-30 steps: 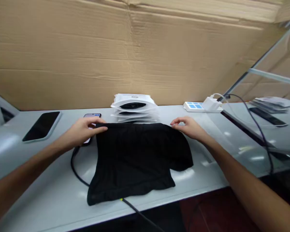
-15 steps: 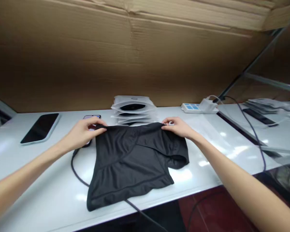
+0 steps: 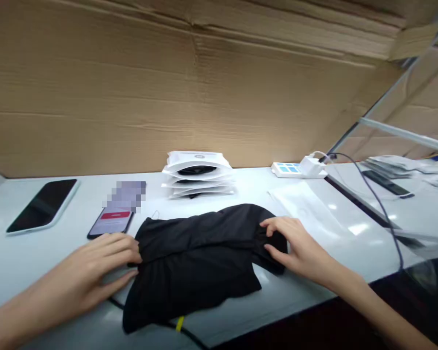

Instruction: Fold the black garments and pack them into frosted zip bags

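A: Far left on the white tabletop [image 3: 18, 257]: a dark phone [image 3: 42, 205], face up, screen off. Just right of it, a second phone [image 3: 112, 221] with a lit screen and a red bar.

B: And nearer the front edge?

A: Left hand [image 3: 83, 277], palm down, fingers [image 3: 122, 245] spread and flat, tips touching the left edge of the black garment [image 3: 197, 265]. Not clamped on it, only pressing.

B: Position of the garment?

A: Centre front of the tabletop, folded over on itself, lower corner hanging toward the edge. Black cable [image 3: 182, 333] with a yellow tag underneath, poking out at the front.

B: Behind that?

A: Stack of white pouches [image 3: 198, 174] against the cardboard wall [image 3: 168, 87], well apart from the cloth.

B: Further right?

A: Right hand [image 3: 299, 248] on the garment's right end, fingers [image 3: 273, 228] curled loosely into the fabric, gathering it. Clear flat bag [image 3: 306, 209] just behind. White power strip [image 3: 295, 168] with a charger at the back.
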The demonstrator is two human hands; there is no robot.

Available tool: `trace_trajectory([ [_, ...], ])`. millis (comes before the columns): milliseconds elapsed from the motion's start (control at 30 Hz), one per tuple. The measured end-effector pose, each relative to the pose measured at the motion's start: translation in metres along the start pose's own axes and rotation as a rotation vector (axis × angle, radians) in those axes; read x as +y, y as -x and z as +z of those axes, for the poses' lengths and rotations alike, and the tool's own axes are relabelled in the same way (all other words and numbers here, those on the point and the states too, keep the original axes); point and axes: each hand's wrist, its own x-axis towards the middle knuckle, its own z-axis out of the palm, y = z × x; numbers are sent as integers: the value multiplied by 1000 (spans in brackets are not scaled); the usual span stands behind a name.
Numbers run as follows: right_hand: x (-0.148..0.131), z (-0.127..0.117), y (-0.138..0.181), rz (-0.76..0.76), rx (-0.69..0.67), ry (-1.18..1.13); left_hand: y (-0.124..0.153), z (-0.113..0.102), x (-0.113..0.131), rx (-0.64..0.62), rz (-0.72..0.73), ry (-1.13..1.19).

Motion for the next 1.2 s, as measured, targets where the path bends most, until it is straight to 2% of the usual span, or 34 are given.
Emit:
trace_trajectory([
  [67,-3,-2,-9,-42,41,32,-3,3,-2,-3,33,-48],
  [200,-9,1,-30,-164,-45,108,-16,5,-3,-6,19,-112],
  [300,-10,3,-38,-190,-41,40,-22,3,-2,-20,-1,-86],
  [467,-6,-8,-52,1,109,-159,-33,-8,0,21,-172,11],
  [600,10,-11,-80,151,191,-242,-60,-17,-4,121,-376,98],
  [667,21,-9,-96,177,160,-255,-78,-18,-13,138,-415,92],
  [800,39,-3,-122,159,-23,-292,-105,-9,-42,100,-438,93],
  [867,44,0,-126,139,-86,-308,-110,-4,-53,42,-435,115],
  [933,47,3,-126,134,-88,-303,-111,-2,-56,-13,-421,131],
  [1067,45,3,-108,116,56,-242,-97,-10,-44,-13,-353,140],
  [1133,40,2,-91,79,127,-207,-82,-13,-36,34,-250,103],
  [1200,35,2,-68,10,120,-159,-62,-11,-31,40,-92,17],
])
